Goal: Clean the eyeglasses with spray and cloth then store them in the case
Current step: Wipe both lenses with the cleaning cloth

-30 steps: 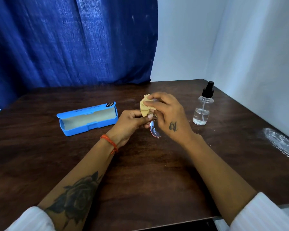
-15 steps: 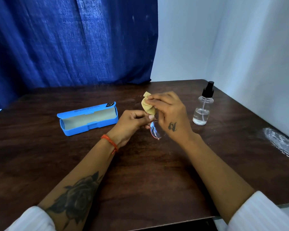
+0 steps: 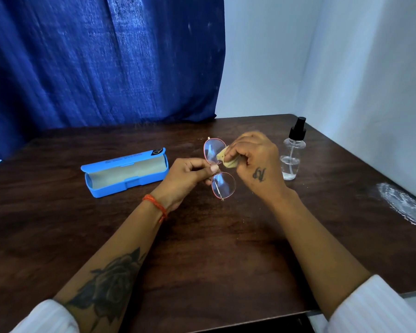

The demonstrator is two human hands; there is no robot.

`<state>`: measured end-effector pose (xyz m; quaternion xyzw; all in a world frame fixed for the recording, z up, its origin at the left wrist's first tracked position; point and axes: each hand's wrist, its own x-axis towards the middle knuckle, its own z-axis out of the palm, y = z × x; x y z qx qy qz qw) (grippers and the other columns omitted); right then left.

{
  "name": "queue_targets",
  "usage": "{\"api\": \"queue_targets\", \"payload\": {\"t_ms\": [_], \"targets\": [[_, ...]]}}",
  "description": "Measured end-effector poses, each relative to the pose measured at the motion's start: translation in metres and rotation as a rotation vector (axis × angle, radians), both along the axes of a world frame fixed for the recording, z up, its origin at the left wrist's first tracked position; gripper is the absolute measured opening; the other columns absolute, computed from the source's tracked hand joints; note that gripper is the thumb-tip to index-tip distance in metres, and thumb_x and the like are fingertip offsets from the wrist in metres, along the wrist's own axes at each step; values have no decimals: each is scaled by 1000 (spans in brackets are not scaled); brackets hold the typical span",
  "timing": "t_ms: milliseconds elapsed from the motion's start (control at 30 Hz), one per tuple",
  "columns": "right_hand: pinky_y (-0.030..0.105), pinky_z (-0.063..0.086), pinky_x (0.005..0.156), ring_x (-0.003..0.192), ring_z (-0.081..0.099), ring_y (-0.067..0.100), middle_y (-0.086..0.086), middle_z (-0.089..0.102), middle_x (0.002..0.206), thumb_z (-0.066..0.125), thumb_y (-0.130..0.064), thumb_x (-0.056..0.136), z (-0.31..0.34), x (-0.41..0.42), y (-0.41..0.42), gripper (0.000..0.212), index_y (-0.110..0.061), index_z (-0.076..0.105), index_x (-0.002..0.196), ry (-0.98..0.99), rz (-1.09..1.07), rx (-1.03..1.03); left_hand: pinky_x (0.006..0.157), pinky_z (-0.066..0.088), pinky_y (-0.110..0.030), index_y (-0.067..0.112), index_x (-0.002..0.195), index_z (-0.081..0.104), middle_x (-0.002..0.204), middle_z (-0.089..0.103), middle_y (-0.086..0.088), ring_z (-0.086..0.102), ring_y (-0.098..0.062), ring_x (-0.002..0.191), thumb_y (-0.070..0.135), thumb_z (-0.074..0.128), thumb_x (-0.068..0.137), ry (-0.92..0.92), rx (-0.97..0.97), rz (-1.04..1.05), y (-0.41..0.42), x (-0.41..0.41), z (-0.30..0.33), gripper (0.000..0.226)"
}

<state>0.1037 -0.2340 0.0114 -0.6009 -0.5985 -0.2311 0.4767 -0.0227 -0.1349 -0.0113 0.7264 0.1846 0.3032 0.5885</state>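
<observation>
My left hand (image 3: 190,175) pinches the pink-rimmed eyeglasses (image 3: 222,186) at the bridge and holds them above the table with one lens over the other. My right hand (image 3: 255,162) grips a small yellow cloth (image 3: 223,157) bunched in its fingers, at the right edge of the upper lens. An open blue glasses case (image 3: 126,173) with a pale lining lies on the table to the left of my hands. A clear spray bottle (image 3: 292,152) with a black pump stands to the right of my right hand.
The dark wooden table (image 3: 202,248) runs to a near edge at the bottom. A blue curtain (image 3: 94,63) hangs behind it and a white wall (image 3: 358,80) closes the right side. A whitish smear (image 3: 404,205) marks the table's right edge.
The cloth has come off the upper lens and shifted to its right side. The glasses have turned, so both lenses now face me. The left hand kept its pinch.
</observation>
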Motion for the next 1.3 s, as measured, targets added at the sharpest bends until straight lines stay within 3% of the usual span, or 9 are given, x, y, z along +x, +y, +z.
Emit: {"api": "queue_targets", "payload": {"t_ms": [167,300,467,600,700,800,933,1067,1300], "targets": [[25,44,80,87,60,28,10,71,86,42,8,67,1,-10,1,38,-3,72,87,-90,-96,112,61,46,-14,6,75,68,62,63,4,51,-4,53,9,63,82,-6,11,-13,-2,1,1,9],[27,46,82,89,62,29,13,70,96,44,-9,78,-3,-19,3,33,-2,71,96,-292,-18,-12,62,47,-16,-3,82,67,70,62,-11,54,-6,57,8,62,83,-3,17,-13,-3,2,1,12],[23,44,76,83,62,29,15,68,92,56,13,71,-3,-10,3,31,-1,71,93,-35,-152,8,59,45,-14,4,76,68,67,62,1,52,-1,53,6,61,83,-24,9,4,-1,0,3,9],[24,47,68,73,65,22,8,73,80,63,8,66,-2,-6,2,26,-9,75,83,212,-136,-106,56,46,-12,2,79,68,66,61,-1,53,0,51,3,60,84,-71,-24,83,-1,1,2,9],[29,52,62,69,66,20,5,73,74,64,7,63,2,-3,-1,24,-10,76,75,344,-111,-24,57,48,-12,9,71,68,64,62,5,55,0,52,4,60,84,-101,-58,125,1,1,3,15],[34,53,65,70,65,22,7,72,75,67,10,60,0,-12,-5,19,-6,73,69,77,-6,8,62,49,-16,13,73,69,67,66,5,57,-3,59,6,58,85,-111,-88,121,2,1,3,17],[25,47,71,79,62,24,9,68,84,70,6,61,-10,-22,-5,24,-8,74,80,-208,50,-161,68,50,-17,18,72,70,69,69,10,60,-3,70,3,57,84,-151,-107,148,4,0,3,23],[29,49,68,77,58,23,10,63,85,66,-3,70,-11,-20,-2,16,-6,70,85,-137,-38,-167,61,48,-16,19,71,71,65,68,9,56,-4,64,9,60,85,-145,-116,148,4,1,4,21],[26,39,50,53,44,20,12,55,71,67,-4,62,-14,-20,-4,17,-5,59,77,-32,-154,-197,63,48,-14,15,69,69,65,63,6,54,-2,56,11,60,85,-248,-137,230,5,2,4,19]]}}
